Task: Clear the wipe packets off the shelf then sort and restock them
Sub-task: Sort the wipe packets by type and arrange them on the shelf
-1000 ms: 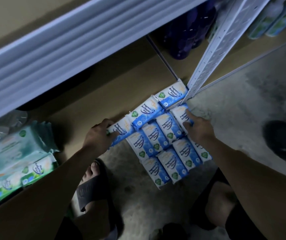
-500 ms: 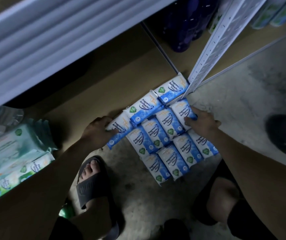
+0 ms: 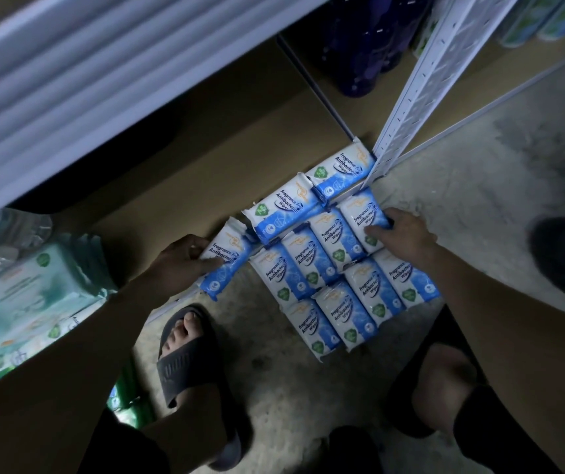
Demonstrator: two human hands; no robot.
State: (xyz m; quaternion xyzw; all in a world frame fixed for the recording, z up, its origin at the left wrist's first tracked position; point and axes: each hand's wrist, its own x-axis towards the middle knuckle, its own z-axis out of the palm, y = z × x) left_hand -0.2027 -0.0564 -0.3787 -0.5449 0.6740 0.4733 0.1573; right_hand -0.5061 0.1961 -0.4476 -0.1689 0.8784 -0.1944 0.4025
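The blue-and-white wipe packets (image 3: 339,285) are being kept in a tight block on the floor (image 3: 274,388), just in front of the bottom shelf (image 3: 206,159). Three more are lying in a slanted row along the shelf's front edge. The end packet (image 3: 231,254) of that row is being gripped by the left hand (image 3: 178,265), fingers and thumb closed on its left side. The corner packet (image 3: 359,217) of the block, beside the upright post (image 3: 421,80), is being pinched by the right hand (image 3: 402,234). Each packet is being judged light, soft and slick-skinned. A hard squeeze would likely dent the film, so a hold across the narrow width, near the middle, is being favoured over the crimped ends.
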